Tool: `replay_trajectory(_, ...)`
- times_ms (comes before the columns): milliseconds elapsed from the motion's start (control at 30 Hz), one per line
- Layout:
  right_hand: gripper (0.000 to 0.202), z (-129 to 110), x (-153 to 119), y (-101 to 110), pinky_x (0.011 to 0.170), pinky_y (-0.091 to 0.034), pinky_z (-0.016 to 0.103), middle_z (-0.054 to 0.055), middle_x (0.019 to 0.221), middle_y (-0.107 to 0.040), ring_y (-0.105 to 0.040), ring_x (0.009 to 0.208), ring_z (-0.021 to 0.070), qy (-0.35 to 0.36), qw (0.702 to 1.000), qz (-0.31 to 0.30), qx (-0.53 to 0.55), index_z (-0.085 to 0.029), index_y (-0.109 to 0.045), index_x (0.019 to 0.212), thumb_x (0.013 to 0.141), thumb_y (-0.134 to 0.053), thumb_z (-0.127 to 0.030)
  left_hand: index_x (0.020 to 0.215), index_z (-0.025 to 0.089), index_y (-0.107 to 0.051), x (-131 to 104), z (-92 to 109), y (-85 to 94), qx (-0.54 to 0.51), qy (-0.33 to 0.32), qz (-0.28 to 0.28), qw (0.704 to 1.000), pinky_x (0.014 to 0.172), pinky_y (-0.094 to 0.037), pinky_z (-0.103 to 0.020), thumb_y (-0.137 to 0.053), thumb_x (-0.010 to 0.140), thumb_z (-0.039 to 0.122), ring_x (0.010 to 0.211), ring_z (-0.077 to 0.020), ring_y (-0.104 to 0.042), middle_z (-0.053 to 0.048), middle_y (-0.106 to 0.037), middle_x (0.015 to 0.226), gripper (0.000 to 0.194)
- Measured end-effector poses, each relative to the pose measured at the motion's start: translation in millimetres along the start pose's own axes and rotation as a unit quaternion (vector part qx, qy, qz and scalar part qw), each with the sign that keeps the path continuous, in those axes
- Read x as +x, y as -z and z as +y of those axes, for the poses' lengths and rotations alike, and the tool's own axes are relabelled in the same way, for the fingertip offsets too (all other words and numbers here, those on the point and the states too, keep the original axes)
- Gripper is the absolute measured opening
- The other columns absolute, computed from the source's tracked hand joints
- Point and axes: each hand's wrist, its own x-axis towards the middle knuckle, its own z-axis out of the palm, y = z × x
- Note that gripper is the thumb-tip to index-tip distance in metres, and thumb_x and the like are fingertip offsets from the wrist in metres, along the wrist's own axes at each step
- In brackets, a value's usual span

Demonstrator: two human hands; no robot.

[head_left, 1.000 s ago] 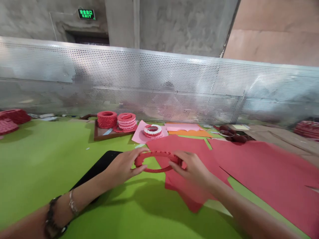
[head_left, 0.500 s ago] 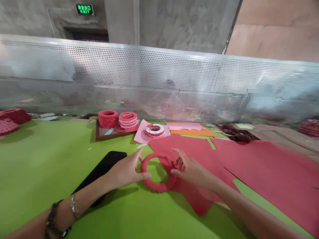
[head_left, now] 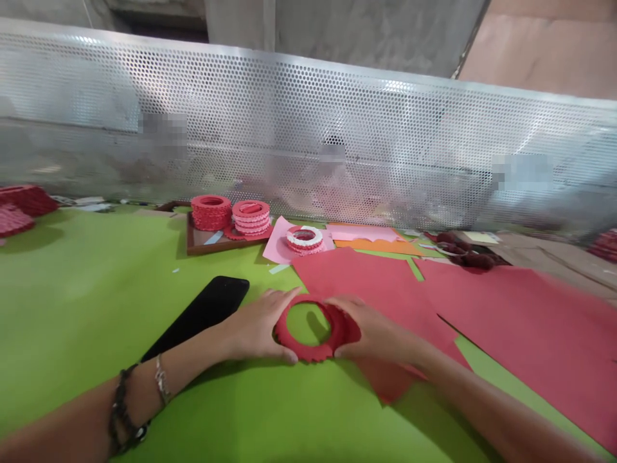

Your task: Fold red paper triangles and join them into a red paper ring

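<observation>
A red paper ring (head_left: 308, 352) with a scalloped outer edge is held between my two hands, tilted so that the green tabletop shows through its hole. My left hand (head_left: 263, 325) curves round its left side, thumb at the lower edge and fingers at the upper. Round the right side wraps my right hand (head_left: 369, 331), where the ring looks thicker, as if several layers lie together. Large red paper sheets (head_left: 357, 276) lie behind and under the right forearm. A black phone-like slab (head_left: 207, 308) rests beside my left forearm.
A brown tray (head_left: 202, 247) holds stacks of red and pink rings (head_left: 251, 218). A white-topped ring stack (head_left: 304, 238) sits on pink paper. Dark red pompom-like balls (head_left: 475, 258) lie at back right. A perforated metal screen (head_left: 289, 128) borders the table's far side.
Both hands have closed in around the ring; my right hand now wraps its side instead of hovering with fingers spread. The camera view has tipped downward.
</observation>
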Motion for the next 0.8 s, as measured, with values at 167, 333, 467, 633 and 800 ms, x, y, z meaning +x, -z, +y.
replay_trajectory(167,0.069,2,-1,0,0.101,-0.033,0.044,0.011,0.129,-0.047,-0.041,0.120,0.0272,0.001,1.000,0.000,-0.011,-0.018,-0.046,0.127,0.065,-0.072,-0.035,0.137,0.012,-0.030,2,-2,-0.1,-0.010,-0.017,-0.003,1.000,0.101,-0.031,-0.051,-0.070,0.059,0.059,0.121,-0.0366,-0.038,-0.018,-0.044,0.132,0.099)
replay_trajectory(333,0.062,-1,-1,0,0.101,-0.034,0.044,0.011,0.131,-0.046,-0.041,0.120,0.0269,0.013,0.999,-0.011,-0.033,-0.018,-0.049,0.124,0.069,-0.069,-0.036,0.136,0.014,-0.031,1,-3,1.2,-0.004,-0.028,-0.010,1.000,0.099,-0.032,-0.049,-0.069,0.060,0.061,0.118,-0.0342,-0.041,-0.017,-0.045,0.130,0.097)
replay_trajectory(467,0.058,-2,-1,1,0.101,-0.034,0.043,0.010,0.131,-0.046,-0.040,0.121,0.0261,0.030,0.998,-0.024,-0.048,-0.018,-0.050,0.122,0.071,-0.067,-0.039,0.135,0.015,-0.033,1,-1,2.1,0.020,-0.029,-0.013,0.999,0.098,-0.035,-0.048,-0.070,0.060,0.060,0.115,-0.0337,-0.044,-0.017,-0.048,0.127,0.096)
replay_trajectory(633,0.071,-2,-1,4,0.103,-0.031,0.046,0.010,0.135,-0.042,-0.037,0.124,0.0271,0.028,0.999,-0.032,-0.027,-0.020,-0.041,0.129,0.067,-0.070,-0.038,0.137,0.017,-0.030,-3,3,7.8,0.081,-0.018,-0.020,0.996,0.099,-0.034,-0.048,-0.074,0.056,0.056,0.121,-0.0359,-0.040,-0.016,-0.042,0.135,0.099)
replay_trajectory(800,0.067,-4,-2,6,0.099,-0.035,0.046,0.009,0.127,-0.047,-0.043,0.117,0.0260,0.009,1.000,-0.021,-0.005,-0.022,-0.042,0.125,0.066,-0.071,-0.034,0.135,0.018,-0.033,-5,5,17.4,0.095,-0.004,-0.035,0.995,0.098,-0.037,-0.044,-0.076,0.059,0.046,0.118,-0.0323,-0.045,-0.014,-0.047,0.132,0.092)
